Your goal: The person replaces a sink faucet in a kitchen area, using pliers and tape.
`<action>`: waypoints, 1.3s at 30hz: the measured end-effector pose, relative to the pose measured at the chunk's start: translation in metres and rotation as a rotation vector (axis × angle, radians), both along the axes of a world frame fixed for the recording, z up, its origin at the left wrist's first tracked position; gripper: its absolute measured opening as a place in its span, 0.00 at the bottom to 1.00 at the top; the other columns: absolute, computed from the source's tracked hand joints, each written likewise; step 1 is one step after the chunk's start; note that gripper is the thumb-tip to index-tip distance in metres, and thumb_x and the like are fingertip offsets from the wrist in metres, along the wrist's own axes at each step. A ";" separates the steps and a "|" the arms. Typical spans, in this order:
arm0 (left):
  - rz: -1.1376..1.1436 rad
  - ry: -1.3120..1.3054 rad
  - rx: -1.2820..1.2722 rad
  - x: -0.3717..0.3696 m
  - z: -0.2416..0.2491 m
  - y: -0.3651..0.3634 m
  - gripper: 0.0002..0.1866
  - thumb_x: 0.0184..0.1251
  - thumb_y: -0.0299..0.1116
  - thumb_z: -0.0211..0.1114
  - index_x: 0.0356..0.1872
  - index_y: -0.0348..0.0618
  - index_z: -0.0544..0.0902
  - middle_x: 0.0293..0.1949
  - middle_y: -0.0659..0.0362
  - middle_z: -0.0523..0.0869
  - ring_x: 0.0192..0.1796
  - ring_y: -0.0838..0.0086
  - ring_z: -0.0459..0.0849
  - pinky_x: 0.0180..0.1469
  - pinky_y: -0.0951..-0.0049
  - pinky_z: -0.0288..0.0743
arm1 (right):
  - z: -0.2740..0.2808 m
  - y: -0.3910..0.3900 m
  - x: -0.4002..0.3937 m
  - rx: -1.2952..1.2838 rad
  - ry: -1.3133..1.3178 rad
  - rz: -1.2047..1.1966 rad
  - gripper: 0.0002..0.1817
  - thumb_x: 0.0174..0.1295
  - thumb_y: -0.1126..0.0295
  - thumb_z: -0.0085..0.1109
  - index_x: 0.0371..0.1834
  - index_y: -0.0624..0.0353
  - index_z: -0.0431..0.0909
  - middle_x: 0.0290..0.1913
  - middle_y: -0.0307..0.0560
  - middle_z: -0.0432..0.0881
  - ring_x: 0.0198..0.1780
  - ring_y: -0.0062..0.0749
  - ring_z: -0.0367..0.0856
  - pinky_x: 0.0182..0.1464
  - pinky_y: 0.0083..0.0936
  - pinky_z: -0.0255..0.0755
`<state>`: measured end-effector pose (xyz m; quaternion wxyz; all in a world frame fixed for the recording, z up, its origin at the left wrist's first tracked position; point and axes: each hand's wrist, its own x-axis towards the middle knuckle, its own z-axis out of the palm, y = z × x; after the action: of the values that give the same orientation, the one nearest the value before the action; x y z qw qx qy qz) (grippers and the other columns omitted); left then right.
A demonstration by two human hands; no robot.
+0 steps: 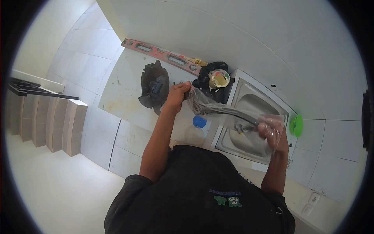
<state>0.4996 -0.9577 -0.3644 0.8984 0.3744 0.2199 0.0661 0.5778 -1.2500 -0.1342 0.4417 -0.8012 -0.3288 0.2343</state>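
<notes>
A clear plastic bag (210, 107) with a dark, bent hose-like item (237, 112) inside stretches between my hands, partly over the sink. My left hand (179, 94) is closed on the gathered end of the bag. My right hand (271, 130) shows through the film at the other end, its fingers wrapped round the end of the hose. Under the bag lies a metal sink (244, 146) with two basins. A blue round lid (199, 121) is on the counter just below the bag.
A red spirit level (159, 54) lies along the wall, beside a brush (200, 62). Near it are a crumpled dark bag (155, 84) and a cream cup (220, 80) on black plastic. A green bowl (297, 125) stands right of the sink. Stairs (54, 121) are at far left.
</notes>
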 end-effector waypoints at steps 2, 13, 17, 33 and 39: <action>0.051 0.095 0.021 0.004 -0.012 -0.005 0.14 0.70 0.39 0.61 0.35 0.37 0.85 0.32 0.60 0.84 0.33 0.75 0.80 0.41 0.74 0.73 | 0.004 0.009 -0.006 0.030 -0.110 0.139 0.16 0.58 0.61 0.63 0.27 0.65 0.78 0.16 0.44 0.70 0.17 0.22 0.63 0.23 0.23 0.60; 0.238 0.371 0.256 -0.002 -0.051 0.015 0.16 0.71 0.41 0.59 0.27 0.42 0.82 0.18 0.68 0.72 0.19 0.84 0.66 0.23 0.78 0.60 | 0.036 -0.018 0.011 0.357 0.098 -0.312 0.24 0.63 0.53 0.62 0.19 0.62 0.72 0.11 0.33 0.64 0.12 0.13 0.58 0.13 0.17 0.47; 0.350 0.533 0.690 0.006 -0.061 0.003 0.17 0.68 0.41 0.61 0.29 0.35 0.84 0.22 0.61 0.80 0.24 0.73 0.77 0.33 0.70 0.71 | 0.046 -0.017 0.022 0.296 -0.001 -0.258 0.25 0.63 0.52 0.62 0.18 0.60 0.70 0.12 0.33 0.64 0.11 0.12 0.56 0.13 0.17 0.48; 0.424 0.917 0.926 -0.028 -0.075 0.009 0.19 0.65 0.40 0.58 0.42 0.30 0.83 0.40 0.38 0.85 0.48 0.44 0.83 0.53 0.54 0.74 | 0.130 -0.032 0.075 0.431 -0.066 -0.237 0.25 0.67 0.51 0.57 0.18 0.55 0.65 0.12 0.27 0.54 0.11 0.09 0.46 0.10 0.14 0.43; 0.491 0.759 1.258 -0.019 -0.035 -0.003 0.21 0.63 0.37 0.62 0.51 0.31 0.79 0.50 0.39 0.81 0.55 0.47 0.80 0.55 0.55 0.73 | 0.103 -0.032 0.086 0.536 -0.074 -0.111 0.27 0.64 0.48 0.59 0.18 0.58 0.67 0.11 0.29 0.54 0.11 0.12 0.48 0.11 0.16 0.45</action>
<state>0.4808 -0.9609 -0.3989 0.3393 0.7516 0.5107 0.2431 0.6641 -1.2818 -0.0314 0.6379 -0.6805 -0.3504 0.0851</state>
